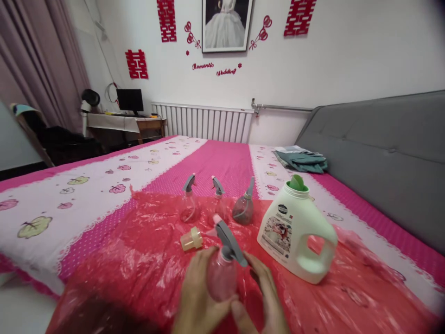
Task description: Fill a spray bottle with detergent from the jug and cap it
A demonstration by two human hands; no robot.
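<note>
A clear pink spray bottle with a grey-and-pink spray head is in front of me, tilted a little. My left hand wraps round its left side, thumb across the lower front. My right hand curves along the right side with thumb and fingers apart; its fingertips are near the back of the spray head, and a gap shows between palm and bottle. Just beyond lies a yellowish measuring cap on its side. Close on the right stands a pale green jug with a handle, a label and a green spout.
Three more spray bottles stand behind: a clear one, another clear one and a greyish one. Red plastic sheeting covers the near bed. Folded clothes lie by the grey headboard.
</note>
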